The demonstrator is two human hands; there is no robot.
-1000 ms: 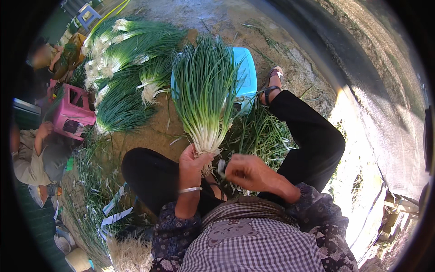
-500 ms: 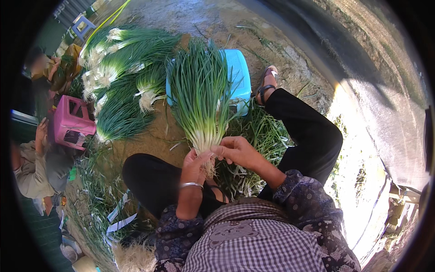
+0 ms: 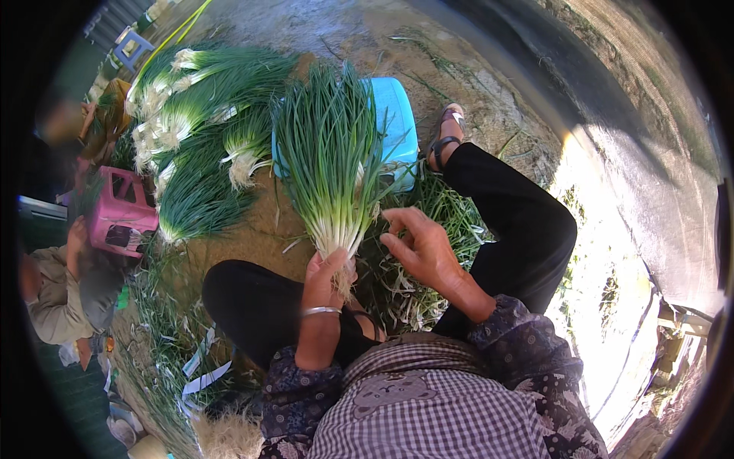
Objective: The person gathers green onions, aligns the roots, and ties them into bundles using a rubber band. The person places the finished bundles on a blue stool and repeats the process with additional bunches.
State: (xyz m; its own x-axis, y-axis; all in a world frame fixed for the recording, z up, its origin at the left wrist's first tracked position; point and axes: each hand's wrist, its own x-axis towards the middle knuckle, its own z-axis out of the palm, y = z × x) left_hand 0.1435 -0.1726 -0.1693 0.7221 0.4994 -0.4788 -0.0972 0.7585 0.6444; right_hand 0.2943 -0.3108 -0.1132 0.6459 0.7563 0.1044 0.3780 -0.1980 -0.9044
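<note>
A bunch of green onions [image 3: 330,161] lies with its leaves over a blue plastic stool [image 3: 397,122], roots toward me. My left hand [image 3: 325,274] is wrapped round the white stems just above the roots. Apart from the bunch, to its right, my right hand [image 3: 420,243] is raised with thumb and forefinger spread; nothing shows between them. Its other fingers curl inward.
More green onions [image 3: 206,99] are heaped at the far left. Beside them stands a pink stool [image 3: 122,210], with a person [image 3: 57,291] seated at the left edge. Stripped leaves [image 3: 440,206] litter the ground by my right leg.
My right hand has let go of the stem ends and moved right, away from the bunch. My left hand keeps its hold on the green onions.
</note>
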